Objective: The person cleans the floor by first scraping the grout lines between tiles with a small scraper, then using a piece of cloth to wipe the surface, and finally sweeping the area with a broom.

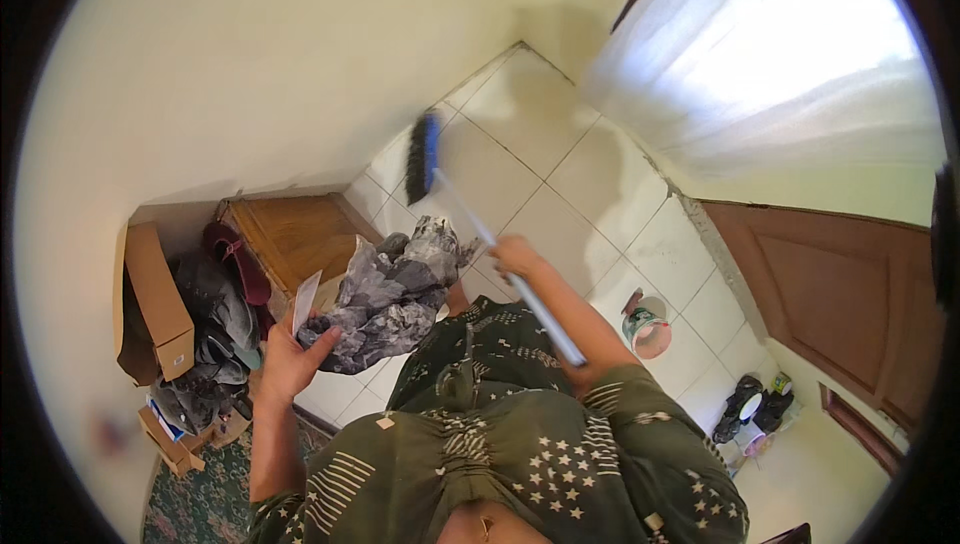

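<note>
My right hand (515, 257) is wrapped around the pale handle of a broom (555, 326), whose end runs back along my right forearm. At the far end, its blue and black head (424, 157) rests by the foot of the wall, slightly blurred. My left hand (290, 364) grips a bunched grey and white patterned cloth (395, 306) that hangs out to the right. A thin white card or strip (306, 302) sticks up beside the thumb of that same hand.
A low wooden cabinet (300, 239) stands at the left, beside piled shoes (212, 299) and a cardboard box (158, 294). White floor tiles (545, 214) spread ahead. A bucket (650, 329) is at the right, near a brown door (850, 294). A white curtain (760, 54) hangs at upper right.
</note>
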A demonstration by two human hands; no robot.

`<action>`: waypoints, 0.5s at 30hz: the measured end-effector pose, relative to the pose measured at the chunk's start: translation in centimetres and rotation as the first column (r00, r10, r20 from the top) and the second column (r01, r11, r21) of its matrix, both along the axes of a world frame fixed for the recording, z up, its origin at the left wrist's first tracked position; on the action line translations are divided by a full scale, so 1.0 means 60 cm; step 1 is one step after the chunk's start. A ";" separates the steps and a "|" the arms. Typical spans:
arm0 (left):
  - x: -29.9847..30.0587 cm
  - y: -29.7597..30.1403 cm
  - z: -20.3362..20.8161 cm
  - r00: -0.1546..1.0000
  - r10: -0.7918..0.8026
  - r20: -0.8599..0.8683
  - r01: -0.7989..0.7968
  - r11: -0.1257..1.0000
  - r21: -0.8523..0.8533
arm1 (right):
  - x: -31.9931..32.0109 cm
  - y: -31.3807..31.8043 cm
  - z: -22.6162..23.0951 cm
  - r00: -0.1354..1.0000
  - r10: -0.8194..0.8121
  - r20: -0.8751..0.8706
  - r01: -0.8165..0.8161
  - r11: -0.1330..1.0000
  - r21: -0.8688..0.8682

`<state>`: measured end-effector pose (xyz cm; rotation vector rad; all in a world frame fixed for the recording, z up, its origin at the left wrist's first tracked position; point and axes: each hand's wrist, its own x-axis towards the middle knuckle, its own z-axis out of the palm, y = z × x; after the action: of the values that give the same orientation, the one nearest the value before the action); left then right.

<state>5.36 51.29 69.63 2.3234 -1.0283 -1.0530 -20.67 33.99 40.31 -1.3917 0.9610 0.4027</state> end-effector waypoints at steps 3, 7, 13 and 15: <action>0.020 0.038 -0.033 0.995 0.089 -0.042 -0.089 0.996 0.005 | -0.211 0.069 0.021 0.942 -0.328 -0.071 0.324 0.944 -0.062; 0.019 0.036 -0.069 0.992 0.094 -0.084 -0.092 0.995 0.029 | -0.412 0.151 0.217 0.700 -0.600 -0.388 0.687 0.714 0.136; 0.021 0.003 -0.066 0.988 -0.004 -0.155 0.007 1.000 0.015 | -0.262 0.151 0.380 0.705 -0.650 -0.284 0.705 0.686 0.182; 0.027 -0.001 -0.073 0.993 -0.048 -0.107 0.046 0.999 -0.026 | -0.193 0.105 0.293 0.798 -0.562 -0.219 0.589 0.803 0.087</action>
<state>7.01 51.23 65.27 2.2078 -1.0527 -1.1642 -32.26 40.30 57.86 -0.8660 1.4212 0.1320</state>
